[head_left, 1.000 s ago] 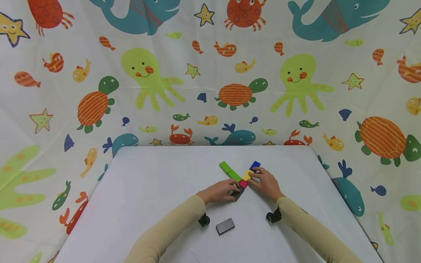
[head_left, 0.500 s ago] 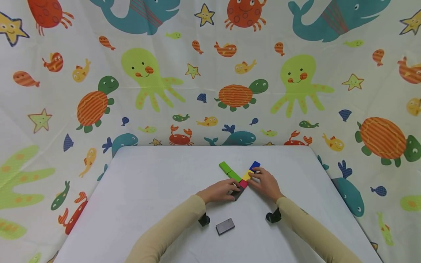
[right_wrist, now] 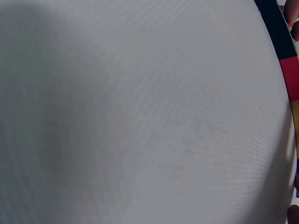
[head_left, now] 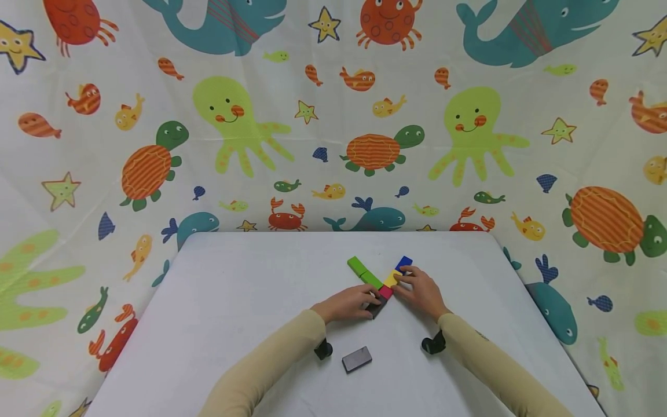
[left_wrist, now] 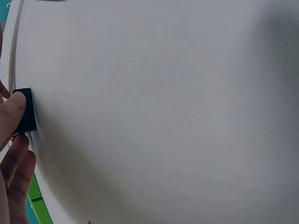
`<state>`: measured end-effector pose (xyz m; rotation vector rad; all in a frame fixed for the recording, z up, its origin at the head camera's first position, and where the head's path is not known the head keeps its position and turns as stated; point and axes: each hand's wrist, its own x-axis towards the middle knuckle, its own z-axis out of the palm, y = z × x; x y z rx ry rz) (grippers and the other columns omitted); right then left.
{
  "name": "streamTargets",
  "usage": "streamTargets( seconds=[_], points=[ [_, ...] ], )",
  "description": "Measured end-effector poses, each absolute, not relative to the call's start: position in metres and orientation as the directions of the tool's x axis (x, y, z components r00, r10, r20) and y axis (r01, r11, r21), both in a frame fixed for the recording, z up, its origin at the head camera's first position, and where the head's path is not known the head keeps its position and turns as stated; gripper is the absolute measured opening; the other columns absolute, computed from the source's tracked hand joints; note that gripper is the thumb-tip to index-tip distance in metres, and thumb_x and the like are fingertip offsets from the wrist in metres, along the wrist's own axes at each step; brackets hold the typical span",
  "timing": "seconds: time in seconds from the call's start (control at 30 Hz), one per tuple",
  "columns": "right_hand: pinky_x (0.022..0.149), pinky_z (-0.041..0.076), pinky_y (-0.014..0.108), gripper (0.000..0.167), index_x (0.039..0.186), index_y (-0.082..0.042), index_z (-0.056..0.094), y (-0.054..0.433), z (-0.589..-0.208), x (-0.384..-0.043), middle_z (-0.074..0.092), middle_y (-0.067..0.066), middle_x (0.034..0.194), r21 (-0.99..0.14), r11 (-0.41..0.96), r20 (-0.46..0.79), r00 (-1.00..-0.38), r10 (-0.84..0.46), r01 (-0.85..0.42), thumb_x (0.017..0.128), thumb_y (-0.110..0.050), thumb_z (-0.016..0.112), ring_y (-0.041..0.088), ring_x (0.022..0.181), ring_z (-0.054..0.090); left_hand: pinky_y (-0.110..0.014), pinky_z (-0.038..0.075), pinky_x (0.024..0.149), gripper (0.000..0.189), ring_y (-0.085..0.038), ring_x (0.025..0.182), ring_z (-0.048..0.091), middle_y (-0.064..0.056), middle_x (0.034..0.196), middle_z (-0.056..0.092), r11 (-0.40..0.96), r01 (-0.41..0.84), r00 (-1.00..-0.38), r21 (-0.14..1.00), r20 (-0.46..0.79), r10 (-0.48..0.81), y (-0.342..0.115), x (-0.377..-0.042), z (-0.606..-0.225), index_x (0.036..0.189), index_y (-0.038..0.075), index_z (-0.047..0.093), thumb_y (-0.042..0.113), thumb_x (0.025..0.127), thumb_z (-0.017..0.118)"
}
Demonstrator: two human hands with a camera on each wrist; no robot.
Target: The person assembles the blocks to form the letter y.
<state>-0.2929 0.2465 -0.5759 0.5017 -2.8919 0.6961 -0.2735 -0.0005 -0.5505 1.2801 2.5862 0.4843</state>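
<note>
On the white table, several coloured blocks form a Y-like shape. One line runs from a black block (head_left: pixel 378 308) through a red block (head_left: pixel 385 291) and a yellow block (head_left: pixel 391 279) to a blue block (head_left: pixel 404 262). Two green blocks (head_left: pixel 363 272) branch off to the far left from the red one. My left hand (head_left: pixel 350 303) grips the black block, its thumb lying on the block's face in the left wrist view. Around the yellow block curl the fingers of my right hand (head_left: pixel 421 289), with a fingertip near the blue block; part of both is hidden.
A loose dark grey block (head_left: pixel 356 359) lies nearer to me, between the forearms. Black wrist cameras (head_left: pixel 433 343) hang under both wrists. Behind the table (head_left: pixel 250 272) rises a curtain (head_left: pixel 312 220) printed with sea animals.
</note>
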Motion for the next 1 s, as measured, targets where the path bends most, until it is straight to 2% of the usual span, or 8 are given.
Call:
streamTargets(
  seconds=[0.6,1.0],
  points=[
    [0.094,0.045,0.057,0.042,0.119,-0.012,0.072,0.246,-0.577,-0.294,0.057,0.012,0.132,-0.428,0.828,0.213,-0.931,-0.298,-0.362,0.086,-0.037,0.075,0.032,0.114,0.058,-0.023,0.038,0.105,0.041,-0.011,0.126,0.048,0.001,0.136,0.052,0.555,0.732,-0.593,0.396,-0.031,0.804,-0.005,-0.271,-0.550,0.128,0.017,0.066,0.029,0.090,0.072],
    [0.095,0.046,0.055,0.044,0.120,-0.011,0.072,0.246,-0.574,-0.293,0.057,0.013,0.133,-0.434,0.827,0.197,-0.933,-0.301,-0.358,0.085,-0.037,0.076,0.032,0.115,0.057,-0.023,0.039,0.104,0.039,-0.012,0.124,0.051,-0.003,0.133,0.055,0.512,0.737,-0.585,0.441,0.038,0.810,-0.013,-0.268,-0.547,0.127,0.013,0.066,0.025,0.090,0.072]
  ],
)
